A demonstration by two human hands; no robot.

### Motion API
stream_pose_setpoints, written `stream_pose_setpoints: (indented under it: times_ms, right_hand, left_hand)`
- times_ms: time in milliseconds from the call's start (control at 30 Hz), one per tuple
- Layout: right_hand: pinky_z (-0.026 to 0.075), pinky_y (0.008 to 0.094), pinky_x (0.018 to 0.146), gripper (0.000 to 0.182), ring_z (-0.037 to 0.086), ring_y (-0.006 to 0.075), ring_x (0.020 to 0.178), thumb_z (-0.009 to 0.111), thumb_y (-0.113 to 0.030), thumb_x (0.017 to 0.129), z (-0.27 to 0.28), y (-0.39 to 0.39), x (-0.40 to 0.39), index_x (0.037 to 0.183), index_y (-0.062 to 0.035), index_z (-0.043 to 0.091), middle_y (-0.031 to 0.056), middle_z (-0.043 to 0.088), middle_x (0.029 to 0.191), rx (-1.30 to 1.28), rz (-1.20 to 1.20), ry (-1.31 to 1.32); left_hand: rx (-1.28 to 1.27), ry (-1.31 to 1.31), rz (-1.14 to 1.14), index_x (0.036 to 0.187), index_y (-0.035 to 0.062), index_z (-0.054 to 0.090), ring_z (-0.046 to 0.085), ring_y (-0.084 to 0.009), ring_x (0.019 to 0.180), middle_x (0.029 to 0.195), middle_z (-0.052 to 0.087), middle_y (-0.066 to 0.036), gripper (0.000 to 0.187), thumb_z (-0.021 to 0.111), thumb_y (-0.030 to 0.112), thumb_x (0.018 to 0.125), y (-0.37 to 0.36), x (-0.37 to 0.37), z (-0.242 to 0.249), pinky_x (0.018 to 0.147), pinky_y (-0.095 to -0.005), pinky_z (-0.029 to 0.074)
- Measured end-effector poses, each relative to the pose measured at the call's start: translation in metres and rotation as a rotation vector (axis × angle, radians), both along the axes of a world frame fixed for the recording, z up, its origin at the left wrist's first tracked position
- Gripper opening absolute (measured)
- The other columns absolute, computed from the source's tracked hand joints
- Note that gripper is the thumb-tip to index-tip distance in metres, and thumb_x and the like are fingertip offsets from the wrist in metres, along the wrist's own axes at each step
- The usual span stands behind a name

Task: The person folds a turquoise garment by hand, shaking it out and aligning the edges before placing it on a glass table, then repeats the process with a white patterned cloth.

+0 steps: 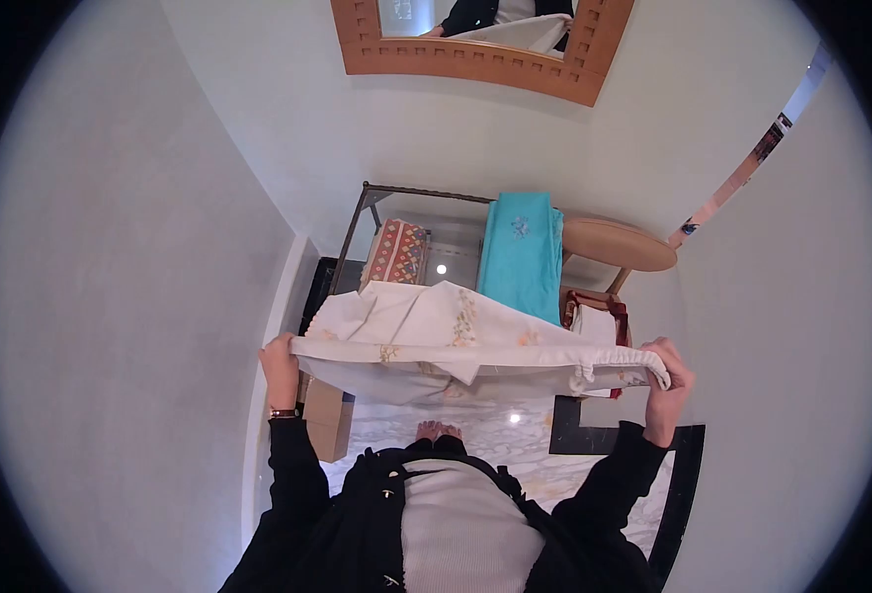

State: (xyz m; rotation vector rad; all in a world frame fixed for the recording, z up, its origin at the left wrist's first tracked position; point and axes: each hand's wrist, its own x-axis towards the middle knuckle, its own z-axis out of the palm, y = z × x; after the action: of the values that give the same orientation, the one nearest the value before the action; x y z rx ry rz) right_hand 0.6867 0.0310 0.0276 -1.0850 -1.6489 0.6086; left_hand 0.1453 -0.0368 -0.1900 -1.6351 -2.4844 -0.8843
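Note:
A cream cloth [456, 331] with small floral embroidery and a gathered elastic edge is stretched out in front of me. My left hand [280, 368] grips its left end and my right hand [668, 381] grips its right end at the gathered corner. The cloth hangs slack between them over a glass-topped table [416, 198]. Both my sleeves are black. My bare feet [438, 431] show below the cloth on the marble floor.
On the glass table lie a folded red patterned textile [396, 253] and a turquoise cloth [521, 252]. A round wooden stool [618, 243] stands to the right. A wood-framed mirror [475, 54] hangs on the wall ahead. A cardboard box [327, 420] sits by the left wall.

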Motion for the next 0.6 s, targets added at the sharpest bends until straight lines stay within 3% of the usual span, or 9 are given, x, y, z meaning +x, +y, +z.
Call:
stream_pose_setpoints:
  times_ms: [167, 300, 367, 467, 533, 600]
  right_hand:
    - [0.041, 0.0328, 0.074, 0.011, 0.048, 0.0201, 0.078, 0.060, -0.006, 0.084, 0.007, -0.010, 0.000, 0.079, 0.0035, 0.057, 0.0062, 0.051, 0.080, 0.255, 0.016, 0.112]
    - [0.041, 0.0346, 0.070, 0.028, 0.049, 0.0225, 0.076, 0.062, -0.022, 0.087, 0.018, -0.020, 0.003, 0.083, 0.0046, 0.055, 0.0078, 0.046, 0.079, 0.423, -0.093, 0.354]
    - [0.040, 0.0350, 0.071, 0.027, 0.047, 0.0221, 0.077, 0.058, -0.023, 0.091, 0.019, -0.022, 0.010, 0.088, 0.0034, 0.052, 0.0070, 0.044, 0.082, 0.450, -0.174, 0.420]
    - [0.045, 0.0356, 0.079, 0.024, 0.052, 0.0213, 0.083, 0.054, -0.021, 0.094, 0.025, -0.027, 0.014, 0.096, 0.0037, 0.055, 0.0083, 0.050, 0.089, 0.448, -0.312, 0.542]
    - [0.047, 0.0357, 0.087, 0.025, 0.057, 0.0213, 0.092, 0.052, -0.018, 0.096, 0.028, -0.028, 0.017, 0.106, 0.0041, 0.058, 0.0104, 0.056, 0.098, 0.417, -0.475, 0.730]
    - [0.045, 0.0348, 0.096, 0.030, 0.057, 0.0202, 0.104, 0.050, -0.017, 0.098, 0.036, -0.028, 0.028, 0.117, 0.0044, 0.057, 0.0114, 0.057, 0.113, 0.417, -0.564, 0.761]
  left_hand:
    - [0.055, -0.050, 0.149, 0.092, 0.0040, 0.068, 0.063, -0.0405, 0.084, 0.083, 0.067, -0.020, 0.031, 0.051, -0.008, 0.069, 0.001, -0.009, -0.024, 0.071, -0.0476, 0.046]
    - [0.034, -0.304, 0.063, 0.091, 0.0012, 0.068, 0.065, -0.0383, 0.085, 0.083, 0.066, -0.021, 0.029, 0.052, -0.007, 0.068, 0.002, -0.017, -0.056, 0.069, -0.0427, 0.049]
    - [0.024, -0.472, 0.000, 0.090, -0.0006, 0.068, 0.065, -0.0374, 0.085, 0.083, 0.065, -0.023, 0.027, 0.053, -0.006, 0.068, 0.002, -0.020, -0.076, 0.069, -0.0397, 0.050]
    - [0.092, -0.337, -0.169, 0.093, -0.0002, 0.068, 0.067, -0.0291, 0.079, 0.083, 0.069, -0.017, 0.016, 0.059, 0.001, 0.079, 0.004, -0.029, -0.115, 0.068, -0.0365, 0.050]
    - [0.193, -0.826, -0.152, 0.096, 0.0000, 0.068, 0.065, -0.0218, 0.077, 0.084, 0.069, -0.010, 0.015, 0.061, 0.010, 0.087, 0.001, -0.039, -0.112, 0.068, -0.0341, 0.050]
    - [0.367, -1.194, -0.136, 0.098, 0.0004, 0.067, 0.060, -0.0132, 0.075, 0.084, 0.066, -0.001, 0.021, 0.061, 0.020, 0.093, -0.004, -0.039, -0.067, 0.067, -0.0303, 0.047]
